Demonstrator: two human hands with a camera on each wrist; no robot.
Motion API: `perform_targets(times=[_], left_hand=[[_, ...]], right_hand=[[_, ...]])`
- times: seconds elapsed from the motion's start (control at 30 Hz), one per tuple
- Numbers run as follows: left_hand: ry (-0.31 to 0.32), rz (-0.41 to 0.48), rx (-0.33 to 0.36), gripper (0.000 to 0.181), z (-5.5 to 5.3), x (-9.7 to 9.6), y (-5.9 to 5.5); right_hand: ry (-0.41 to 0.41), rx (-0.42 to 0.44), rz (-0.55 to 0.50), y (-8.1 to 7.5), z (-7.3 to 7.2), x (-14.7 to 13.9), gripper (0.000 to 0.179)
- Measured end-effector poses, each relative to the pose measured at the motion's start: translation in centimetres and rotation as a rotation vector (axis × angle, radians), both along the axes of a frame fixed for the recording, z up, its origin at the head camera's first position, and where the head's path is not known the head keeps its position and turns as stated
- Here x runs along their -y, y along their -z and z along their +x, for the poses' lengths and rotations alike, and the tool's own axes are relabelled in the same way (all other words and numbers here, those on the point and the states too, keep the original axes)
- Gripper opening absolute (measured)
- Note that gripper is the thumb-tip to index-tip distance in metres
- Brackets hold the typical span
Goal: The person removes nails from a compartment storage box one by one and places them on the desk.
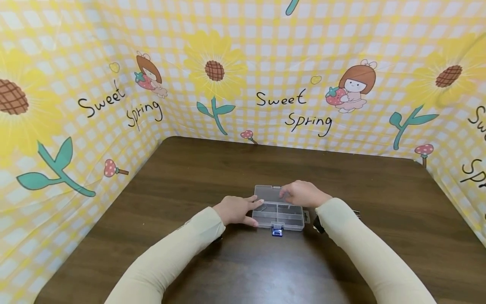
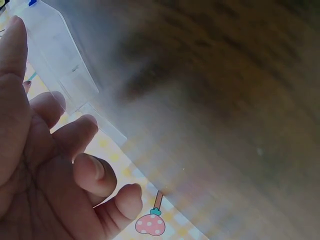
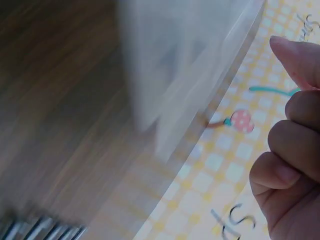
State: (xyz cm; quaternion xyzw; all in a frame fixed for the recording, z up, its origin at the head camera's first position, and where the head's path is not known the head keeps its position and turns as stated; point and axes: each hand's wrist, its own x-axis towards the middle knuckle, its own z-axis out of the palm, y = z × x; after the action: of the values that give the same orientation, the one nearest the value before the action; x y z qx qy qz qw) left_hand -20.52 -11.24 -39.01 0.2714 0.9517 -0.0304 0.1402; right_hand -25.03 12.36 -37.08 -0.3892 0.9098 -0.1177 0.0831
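A clear plastic compartment box (image 1: 278, 219) lies on the table with its lid (image 1: 265, 193) laid back toward the far side. Some small, unclear pieces sit in its compartments. My left hand (image 1: 237, 210) holds the box at its left end, thumb by the near corner and a finger over the hinge side. In the left wrist view, the box (image 2: 55, 47) shows beyond the fingers. Over the right part of the lid is my right hand (image 1: 305, 193), fingers bent. The right wrist view shows these fingers (image 3: 287, 142) curled beside the blurred box (image 3: 170, 65), with nothing visible in them.
A blue piece (image 1: 277, 231) is at the box's front clasp. Metal rods (image 1: 357, 214) lie to the right, partly behind my right sleeve. Yellow checked cloth (image 1: 212, 114) walls in the dark wooden table (image 1: 212, 164) at the back and sides.
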Motion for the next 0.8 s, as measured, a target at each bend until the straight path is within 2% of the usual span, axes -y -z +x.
perform_targets(times=[0.4,0.7,0.8], left_hand=[[0.005,0.011,-0.013,0.077,0.0,0.0,0.0],[-0.011,0.01,0.039,0.078,-0.2,-0.1,-0.3],[-0.006,0.013,0.041,0.078,-0.2,-0.1,-0.4]], right_hand=[[-0.104,0.012,0.107,0.3,0.5,4.4,0.021],[-0.127,-0.057,0.15,0.4,1.1,4.9,0.023],[-0.108,-0.081,0.186,0.4,1.2,4.7,0.024]])
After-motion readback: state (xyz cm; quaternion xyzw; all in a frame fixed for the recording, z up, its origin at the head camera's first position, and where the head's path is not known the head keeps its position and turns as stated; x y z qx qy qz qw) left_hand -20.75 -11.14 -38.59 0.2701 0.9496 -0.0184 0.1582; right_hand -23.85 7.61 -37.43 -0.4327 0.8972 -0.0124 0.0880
